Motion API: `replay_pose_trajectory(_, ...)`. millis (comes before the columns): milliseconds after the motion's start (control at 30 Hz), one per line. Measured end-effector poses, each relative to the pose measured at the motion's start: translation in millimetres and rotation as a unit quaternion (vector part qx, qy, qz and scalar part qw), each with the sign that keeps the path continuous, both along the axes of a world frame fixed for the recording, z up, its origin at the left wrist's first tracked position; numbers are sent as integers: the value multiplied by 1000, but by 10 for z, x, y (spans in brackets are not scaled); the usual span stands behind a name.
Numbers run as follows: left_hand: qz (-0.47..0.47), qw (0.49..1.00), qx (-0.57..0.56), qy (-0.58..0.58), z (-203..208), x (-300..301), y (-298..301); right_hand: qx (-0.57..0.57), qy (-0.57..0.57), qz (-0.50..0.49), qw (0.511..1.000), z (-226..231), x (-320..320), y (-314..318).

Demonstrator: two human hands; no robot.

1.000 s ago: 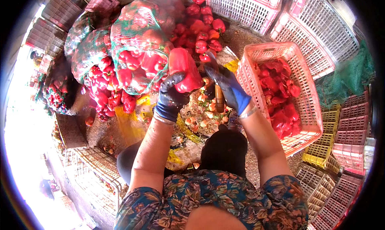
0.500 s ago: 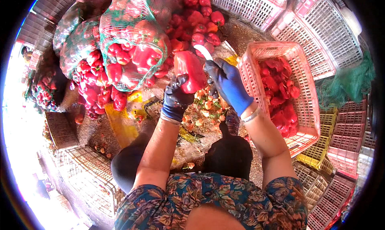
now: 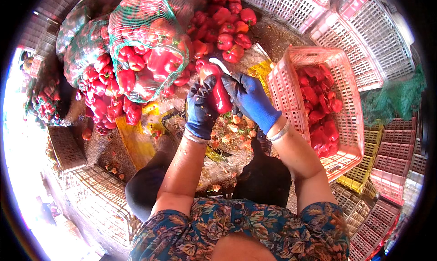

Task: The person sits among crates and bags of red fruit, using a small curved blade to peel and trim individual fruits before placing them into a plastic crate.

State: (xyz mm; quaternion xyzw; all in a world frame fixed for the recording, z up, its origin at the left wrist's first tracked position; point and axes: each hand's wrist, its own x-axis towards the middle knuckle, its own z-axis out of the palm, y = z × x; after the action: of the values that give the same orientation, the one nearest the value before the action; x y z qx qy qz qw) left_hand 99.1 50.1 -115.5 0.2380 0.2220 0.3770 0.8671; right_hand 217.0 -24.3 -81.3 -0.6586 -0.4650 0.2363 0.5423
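A large red bell pepper is held up between my hands, above a floor strewn with cut pepper cores. My left hand, in a blue glove with dark fingers, is closed around the pepper's left side. In my right hand, gloved alike, is a knife with a pale curved blade; its handle is hidden in the fist. The blade lies against the top of the pepper, and the right fingers are close to the pepper's right side.
To the right stands a pink plastic crate with cut red peppers inside. Green mesh sacks of peppers slump at the far left, beside a loose pepper heap. Stacked crates and green netting line the right.
The pepper has turned and shifted slightly, showing a narrower side. The knife has moved left, its blade now against the pepper's top, and my right hand has come in closer.
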Motion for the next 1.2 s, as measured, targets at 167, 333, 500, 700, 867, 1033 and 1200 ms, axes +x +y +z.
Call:
replay_pose_trajectory(167,35,988,130,78,-20,77,-68,-49,-2,8,999,-69,72,-32)
replay_pose_trajectory(333,21,990,130,53,17,63,-71,-58,4,56,997,158,68,-60)
replay_pose_trajectory(500,49,998,28,29,11,63,-7,-48,-70,46,995,12,50,-89)
replay_pose_trajectory(700,48,998,-42,2,9,-99,363,46,37,55,997,-439,-120,-539)
replay_pose_trajectory(867,-43,991,-108,-60,100,8,164,-85,200,-17,976,7,44,-356)
replay_pose_trajectory(1033,-21,997,51,45,117,179,-124,7,281,8,960,-106,84,-147)
replay_pose_trajectory(1200,65,984,88,138,-6,169,-166,18,388,28,921,-175,106,-165)
